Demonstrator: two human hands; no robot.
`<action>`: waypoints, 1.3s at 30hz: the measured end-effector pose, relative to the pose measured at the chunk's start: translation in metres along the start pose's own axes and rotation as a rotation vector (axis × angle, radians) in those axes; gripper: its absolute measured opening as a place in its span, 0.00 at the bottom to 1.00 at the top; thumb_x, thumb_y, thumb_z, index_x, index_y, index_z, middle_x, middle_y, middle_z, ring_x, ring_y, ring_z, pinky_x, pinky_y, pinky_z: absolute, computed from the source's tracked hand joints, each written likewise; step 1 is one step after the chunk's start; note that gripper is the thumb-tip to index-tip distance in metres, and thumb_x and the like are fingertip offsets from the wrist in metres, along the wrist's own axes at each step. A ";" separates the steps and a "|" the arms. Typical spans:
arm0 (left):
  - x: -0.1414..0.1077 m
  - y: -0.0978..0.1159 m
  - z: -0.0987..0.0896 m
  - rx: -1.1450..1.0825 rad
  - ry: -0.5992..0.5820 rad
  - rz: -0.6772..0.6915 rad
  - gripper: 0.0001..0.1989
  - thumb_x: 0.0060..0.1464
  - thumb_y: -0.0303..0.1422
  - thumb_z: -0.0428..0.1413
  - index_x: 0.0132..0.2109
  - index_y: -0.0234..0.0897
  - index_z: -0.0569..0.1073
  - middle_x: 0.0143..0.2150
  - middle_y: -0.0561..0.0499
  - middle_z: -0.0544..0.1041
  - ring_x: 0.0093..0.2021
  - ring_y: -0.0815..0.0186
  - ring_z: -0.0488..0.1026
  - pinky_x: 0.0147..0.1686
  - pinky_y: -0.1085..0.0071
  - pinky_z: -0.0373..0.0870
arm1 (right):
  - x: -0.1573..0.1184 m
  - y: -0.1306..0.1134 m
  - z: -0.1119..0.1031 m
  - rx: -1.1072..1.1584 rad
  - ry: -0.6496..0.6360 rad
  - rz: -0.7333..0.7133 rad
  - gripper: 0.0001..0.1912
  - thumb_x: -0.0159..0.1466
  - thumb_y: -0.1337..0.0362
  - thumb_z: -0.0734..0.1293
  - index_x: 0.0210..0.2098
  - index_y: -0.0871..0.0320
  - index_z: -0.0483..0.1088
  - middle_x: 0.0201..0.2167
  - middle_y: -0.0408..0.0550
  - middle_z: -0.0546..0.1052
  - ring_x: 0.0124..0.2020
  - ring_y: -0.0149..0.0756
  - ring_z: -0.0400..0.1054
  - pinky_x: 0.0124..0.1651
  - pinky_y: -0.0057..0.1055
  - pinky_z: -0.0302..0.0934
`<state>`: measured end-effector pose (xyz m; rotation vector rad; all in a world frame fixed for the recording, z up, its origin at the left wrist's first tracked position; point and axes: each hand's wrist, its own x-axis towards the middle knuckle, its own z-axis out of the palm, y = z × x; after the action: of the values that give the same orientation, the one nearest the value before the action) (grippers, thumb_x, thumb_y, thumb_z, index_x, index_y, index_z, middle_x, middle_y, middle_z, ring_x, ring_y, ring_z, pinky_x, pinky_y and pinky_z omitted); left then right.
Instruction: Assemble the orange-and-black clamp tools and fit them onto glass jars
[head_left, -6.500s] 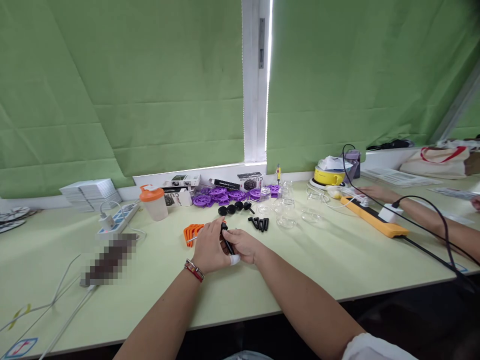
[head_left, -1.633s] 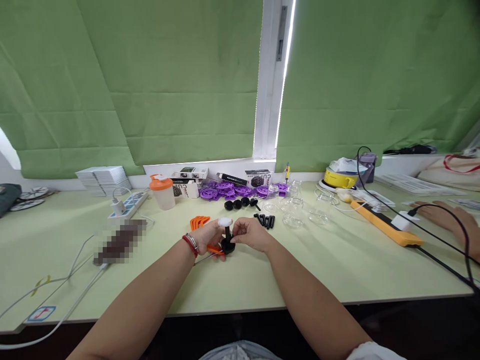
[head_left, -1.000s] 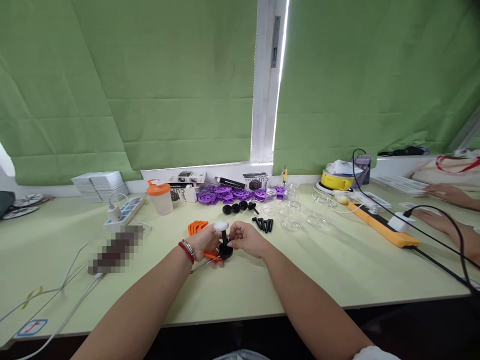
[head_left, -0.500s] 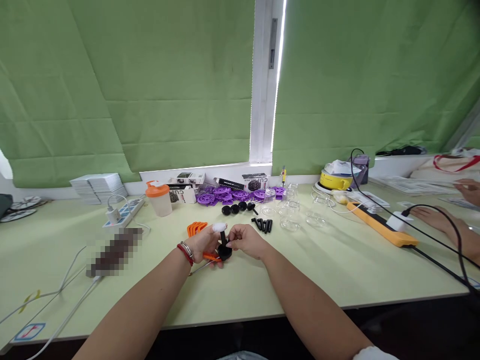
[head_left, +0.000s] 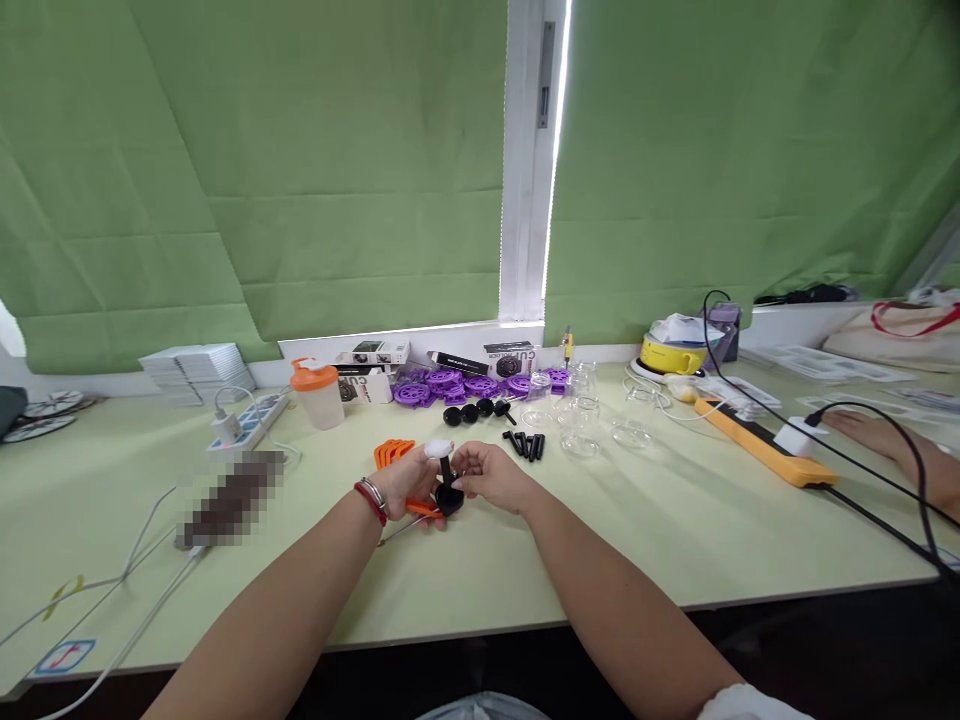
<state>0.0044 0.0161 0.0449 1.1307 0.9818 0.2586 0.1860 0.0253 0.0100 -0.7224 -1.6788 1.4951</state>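
My left hand (head_left: 405,487) is closed around a black round part with an upright stem (head_left: 448,494). An orange plastic piece (head_left: 424,508) is in the same hand, under the black part. Something white (head_left: 438,449) covers the tip of my left thumb, or sits right by it. A thin rod (head_left: 401,531) sticks out below the hand toward the left. The fingers of my right hand (head_left: 491,477) pinch at the right side of the black part; anything small between them is hidden. Several orange pieces (head_left: 391,453) lie just behind my left hand.
Black round parts (head_left: 469,414), black short tubes (head_left: 535,446), purple plastic parts (head_left: 442,388) and clear rings (head_left: 581,443) lie behind my hands. A shaker cup (head_left: 317,393) stands left. On the right are an orange power strip (head_left: 765,445), cables and another person's hand (head_left: 862,432).
My hands stay at nearly the same spot, with the black part tilted slightly. At the far right, one of the other person's hands has gone out of view.
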 end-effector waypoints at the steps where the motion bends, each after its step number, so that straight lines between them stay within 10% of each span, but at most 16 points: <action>1: 0.000 0.000 0.000 0.001 -0.002 0.000 0.35 0.46 0.62 0.42 0.47 0.37 0.62 0.36 0.44 0.74 0.26 0.58 0.74 0.15 0.72 0.61 | 0.000 0.000 0.000 -0.003 0.001 0.002 0.14 0.46 0.67 0.73 0.29 0.59 0.66 0.22 0.38 0.69 0.23 0.27 0.63 0.28 0.28 0.61; 39: -0.005 0.007 0.004 0.009 -0.045 -0.025 0.33 0.48 0.61 0.40 0.43 0.36 0.65 0.34 0.45 0.75 0.25 0.60 0.73 0.18 0.72 0.61 | -0.003 -0.008 0.001 -0.010 0.004 0.005 0.15 0.45 0.64 0.74 0.30 0.60 0.68 0.23 0.39 0.70 0.22 0.27 0.64 0.28 0.28 0.61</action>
<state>0.0068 0.0134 0.0538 1.1270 0.9580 0.2079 0.1873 0.0214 0.0173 -0.7357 -1.6838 1.4885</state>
